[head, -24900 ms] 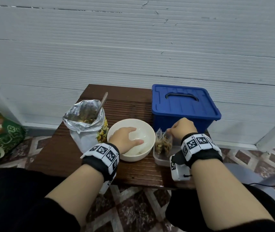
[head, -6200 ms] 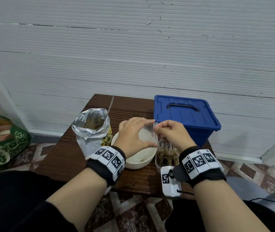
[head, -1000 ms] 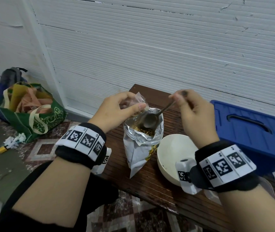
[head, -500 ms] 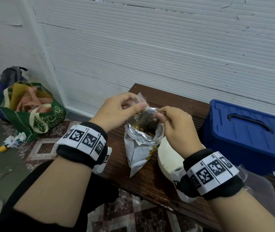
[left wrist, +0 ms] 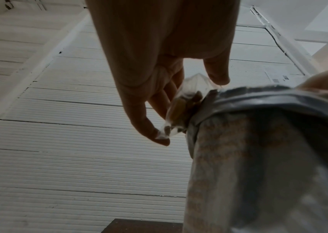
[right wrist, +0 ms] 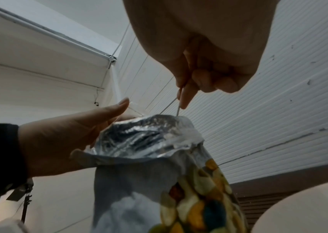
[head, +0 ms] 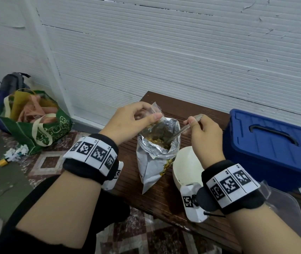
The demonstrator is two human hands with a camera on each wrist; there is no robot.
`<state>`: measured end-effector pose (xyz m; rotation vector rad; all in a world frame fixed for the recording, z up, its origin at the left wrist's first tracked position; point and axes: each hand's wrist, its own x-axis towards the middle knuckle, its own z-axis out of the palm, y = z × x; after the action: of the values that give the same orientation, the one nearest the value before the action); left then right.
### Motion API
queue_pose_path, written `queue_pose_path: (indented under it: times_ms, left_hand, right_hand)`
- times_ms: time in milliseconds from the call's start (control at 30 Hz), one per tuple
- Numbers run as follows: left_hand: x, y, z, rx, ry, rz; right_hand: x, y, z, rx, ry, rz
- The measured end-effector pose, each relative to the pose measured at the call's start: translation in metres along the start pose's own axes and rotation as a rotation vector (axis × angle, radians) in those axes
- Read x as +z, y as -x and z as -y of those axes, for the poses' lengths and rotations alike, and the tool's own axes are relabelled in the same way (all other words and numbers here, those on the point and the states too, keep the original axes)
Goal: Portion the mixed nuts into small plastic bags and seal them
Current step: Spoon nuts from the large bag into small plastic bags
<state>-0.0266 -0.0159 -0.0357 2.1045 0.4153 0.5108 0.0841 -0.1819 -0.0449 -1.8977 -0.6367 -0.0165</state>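
An open foil bag of mixed nuts (head: 157,154) (right wrist: 149,145) stands on the dark wooden table (head: 157,195). My left hand (head: 137,120) (left wrist: 179,100) pinches a small clear plastic bag (head: 154,110) (left wrist: 184,107) just above the foil bag's left rim; a few nuts lie inside it. My right hand (head: 201,129) (right wrist: 194,85) grips the handle of a metal spoon (head: 184,128) (right wrist: 179,100), whose bowl dips into the foil bag and is hidden among the nuts.
A white bowl (head: 186,165) stands right of the foil bag, under my right wrist. A blue lidded box (head: 274,149) sits further right, with a clear plastic tub (head: 289,213) near the table's front right. A green bag (head: 36,121) lies on the floor at left.
My right hand has drawn back up and to the right, so the spoon handle shows again with its bowl still in the foil bag. The left hand keeps the small bag in place.
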Motion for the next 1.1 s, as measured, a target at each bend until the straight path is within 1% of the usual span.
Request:
queue_pose_path:
  times_ms: [167, 367, 467, 633, 767, 900, 967, 1100]
  left_hand:
    - [0.000, 0.001, -0.003, 0.000, 0.014, 0.002]
    - [-0.003, 0.002, -0.004, -0.008, 0.001, -0.040]
    - [-0.008, 0.002, -0.003, -0.015, 0.032, -0.069]
    - [-0.016, 0.006, -0.008, -0.030, 0.068, -0.117]
    - [-0.023, 0.007, -0.008, -0.049, 0.028, -0.077]
    - [-0.020, 0.007, -0.009, -0.032, 0.006, -0.027]
    - [-0.015, 0.007, -0.009, -0.025, 0.000, -0.013]
    - [-0.004, 0.005, -0.011, 0.022, -0.027, -0.014]
  right_hand:
    - [-0.001, -0.002, 0.000, 0.100, -0.071, -0.052]
    - [-0.010, -0.012, -0.002, 0.230, -0.144, -0.126]
    - [-0.015, -0.016, -0.002, 0.262, -0.155, -0.151]
    - [-0.021, -0.019, 0.001, 0.275, -0.172, -0.186]
    - [-0.030, -0.027, 0.005, 0.286, -0.204, -0.235]
    - [-0.041, -0.037, 0.013, 0.270, -0.232, -0.295]
    - [-0.042, -0.038, 0.019, 0.247, -0.227, -0.289]
    - [-0.038, -0.037, 0.032, 0.172, -0.185, -0.227]
